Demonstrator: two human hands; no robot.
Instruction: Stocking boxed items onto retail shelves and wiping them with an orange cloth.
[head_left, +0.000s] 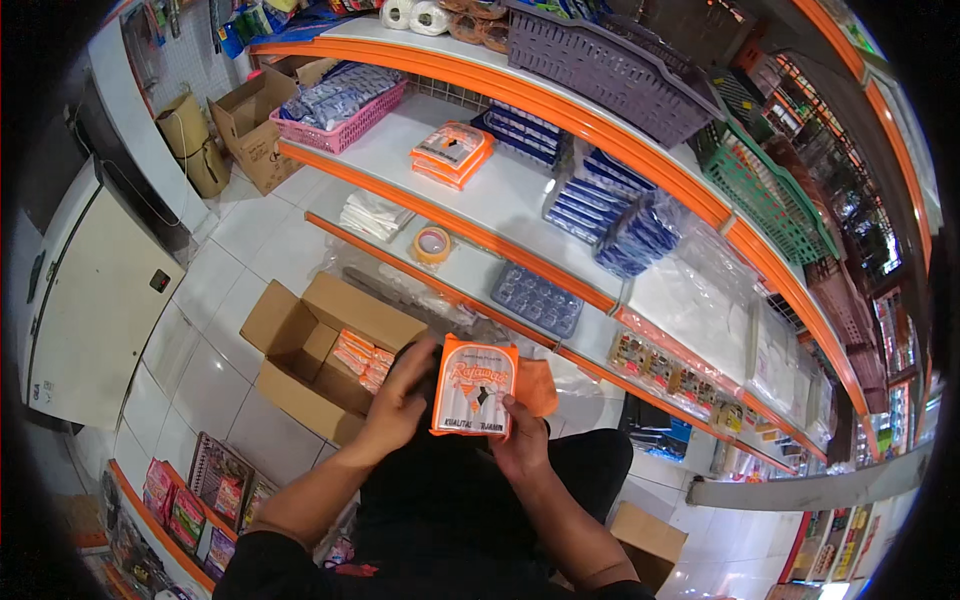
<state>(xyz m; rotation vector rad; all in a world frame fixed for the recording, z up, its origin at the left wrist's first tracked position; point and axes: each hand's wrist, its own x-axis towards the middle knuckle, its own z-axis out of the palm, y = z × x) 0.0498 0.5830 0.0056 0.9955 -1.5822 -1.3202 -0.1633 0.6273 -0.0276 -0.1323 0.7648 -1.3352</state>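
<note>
My right hand (523, 442) grips an orange-and-white plastic packet (474, 390) by its lower right side, thumb on the front. The packet faces up and bears printing. Behind its right edge shows a piece of orange material (538, 384); what it is I cannot tell. Just left of the packet is my left hand (401, 401), slightly blurred, its fingers apart and nothing seen in it. Beyond that hand, on the tiled floor, stands an open cardboard box (307, 390) with several similar orange packets (364, 356) inside.
A small stack of like packets (450, 154) lies on the orange-edged shelf (517, 202). Blue-and-white packs (592, 199) sit farther right. Lower down are a tape roll (431, 245) and a clear plastic tray (536, 300). A pink basket (341, 124) occupies the shelf's left end.
</note>
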